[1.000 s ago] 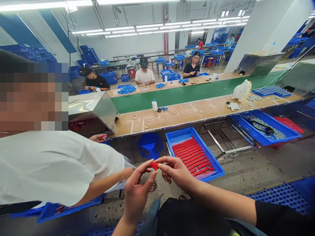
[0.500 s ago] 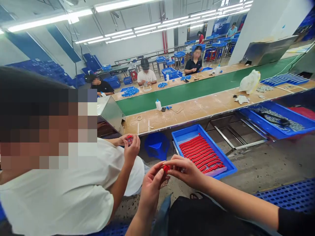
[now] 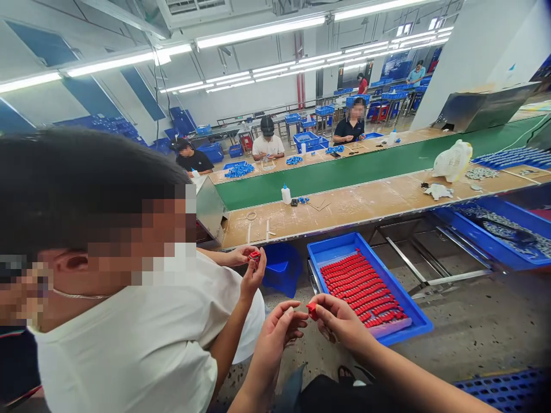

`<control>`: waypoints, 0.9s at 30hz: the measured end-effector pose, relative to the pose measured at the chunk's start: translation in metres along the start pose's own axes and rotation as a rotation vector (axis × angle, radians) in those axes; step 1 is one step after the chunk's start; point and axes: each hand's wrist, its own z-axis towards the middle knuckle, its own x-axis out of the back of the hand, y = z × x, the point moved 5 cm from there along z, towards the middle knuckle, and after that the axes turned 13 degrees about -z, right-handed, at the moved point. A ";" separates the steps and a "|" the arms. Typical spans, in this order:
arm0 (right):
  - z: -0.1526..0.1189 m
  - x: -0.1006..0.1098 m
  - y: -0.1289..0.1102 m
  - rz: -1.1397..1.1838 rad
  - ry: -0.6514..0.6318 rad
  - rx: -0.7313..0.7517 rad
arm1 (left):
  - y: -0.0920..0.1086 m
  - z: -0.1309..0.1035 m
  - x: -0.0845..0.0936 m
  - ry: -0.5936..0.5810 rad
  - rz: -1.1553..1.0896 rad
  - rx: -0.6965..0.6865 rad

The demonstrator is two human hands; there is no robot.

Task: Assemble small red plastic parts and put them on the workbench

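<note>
the wooden bench carries a glue bottle and a white fan.

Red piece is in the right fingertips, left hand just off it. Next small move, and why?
Probably bring the left hand back onto the small red piece. The right hand pinches it at the fingertips, and the left fingers curl close beside it without clearly touching. The blue tray of matching red pieces lies further right on the floor, so setting it down looks like a bigger move.

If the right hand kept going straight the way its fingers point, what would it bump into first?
Probably the left hand: the right hand, pinching a small red plastic piece, points leftward at those fingertips, though depth is uncertain.
</note>
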 end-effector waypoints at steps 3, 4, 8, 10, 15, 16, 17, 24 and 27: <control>0.000 -0.002 0.008 0.135 0.005 -0.059 | 0.007 0.003 0.004 0.022 0.053 -0.032; 0.000 -0.004 0.010 0.182 -0.003 -0.081 | 0.009 0.003 0.005 0.026 0.067 -0.039; -0.004 -0.011 0.014 0.392 -0.051 -0.204 | 0.011 0.005 0.008 0.026 0.136 -0.059; -0.006 -0.014 0.015 0.453 -0.076 -0.244 | 0.012 0.007 0.007 -0.004 0.190 -0.089; -0.003 -0.017 0.023 0.447 -0.096 -0.245 | 0.009 0.009 0.000 -0.140 0.315 -0.166; -0.002 -0.017 0.026 0.439 -0.097 -0.242 | 0.009 0.008 -0.001 -0.155 0.325 -0.170; -0.001 -0.017 0.028 0.431 -0.096 -0.240 | 0.008 0.007 -0.002 -0.164 0.328 -0.172; 0.001 -0.021 0.028 0.382 -0.101 -0.216 | 0.007 -0.002 0.001 -0.160 0.380 -0.180; 0.000 -0.023 0.026 0.378 -0.103 -0.230 | 0.007 0.001 0.008 -0.142 0.371 -0.197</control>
